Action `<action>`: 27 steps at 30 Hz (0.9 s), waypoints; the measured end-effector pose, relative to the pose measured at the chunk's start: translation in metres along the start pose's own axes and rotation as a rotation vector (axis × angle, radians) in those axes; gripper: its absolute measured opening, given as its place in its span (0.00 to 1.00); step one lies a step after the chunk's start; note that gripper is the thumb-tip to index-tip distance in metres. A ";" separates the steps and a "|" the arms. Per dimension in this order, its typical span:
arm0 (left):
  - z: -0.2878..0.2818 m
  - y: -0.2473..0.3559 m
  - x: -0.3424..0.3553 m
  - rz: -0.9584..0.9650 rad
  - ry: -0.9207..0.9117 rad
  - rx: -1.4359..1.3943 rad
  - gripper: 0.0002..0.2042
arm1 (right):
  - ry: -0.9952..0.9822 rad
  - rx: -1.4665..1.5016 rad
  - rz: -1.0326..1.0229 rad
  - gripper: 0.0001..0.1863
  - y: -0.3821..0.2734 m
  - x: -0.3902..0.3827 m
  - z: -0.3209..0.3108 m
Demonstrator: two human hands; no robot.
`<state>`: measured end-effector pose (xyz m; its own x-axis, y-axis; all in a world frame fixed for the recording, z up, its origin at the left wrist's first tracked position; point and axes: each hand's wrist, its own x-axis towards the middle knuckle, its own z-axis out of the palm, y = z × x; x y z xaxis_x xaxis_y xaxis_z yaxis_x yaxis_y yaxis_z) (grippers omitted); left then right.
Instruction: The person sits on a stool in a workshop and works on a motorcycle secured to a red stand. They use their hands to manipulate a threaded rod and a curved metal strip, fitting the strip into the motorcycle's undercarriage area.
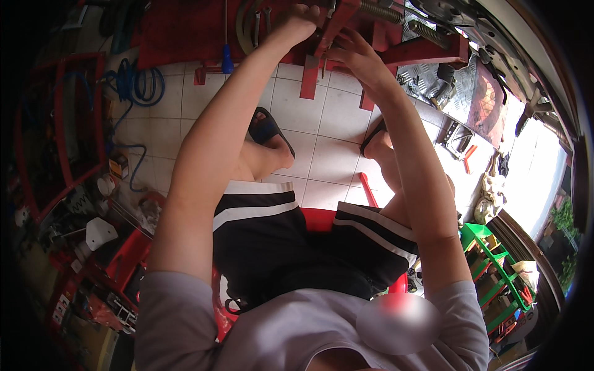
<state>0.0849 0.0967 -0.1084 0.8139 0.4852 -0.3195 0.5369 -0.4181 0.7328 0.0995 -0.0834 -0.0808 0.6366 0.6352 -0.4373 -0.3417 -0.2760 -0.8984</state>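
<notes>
At the top of the view, both my arms reach up to a red metal stand with upright and slanting bars. My left hand is closed just left of a slanting bar, its fingers curled; whatever it grips is hidden. On the bar's right side my right hand has its fingers bent and pinched against the stand, and I cannot make out what is in them. A thin brass-coloured rod hangs below its fingertips. Two wrenches and a blue-handled screwdriver lie on the red bench surface left of my left hand.
Long coil springs sit at the stand's upper right. A blue hose lies coiled on the tiled floor at left, near a red metal rack. A green tool rack stands at lower right. I sit on a red stool.
</notes>
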 end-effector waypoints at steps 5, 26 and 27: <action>-0.001 -0.015 0.013 0.160 0.129 0.032 0.21 | -0.031 -0.013 0.011 0.41 -0.008 -0.001 0.007; 0.001 -0.023 0.007 0.058 -0.120 0.217 0.10 | -0.040 -0.008 0.029 0.40 -0.015 -0.006 0.008; 0.002 -0.027 0.008 -0.004 -0.202 0.138 0.10 | -0.042 0.001 0.029 0.39 -0.015 -0.006 0.009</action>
<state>0.0779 0.1104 -0.1318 0.8322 0.3297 -0.4458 0.5541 -0.5237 0.6470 0.0948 -0.0767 -0.0642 0.5964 0.6569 -0.4613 -0.3603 -0.2945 -0.8851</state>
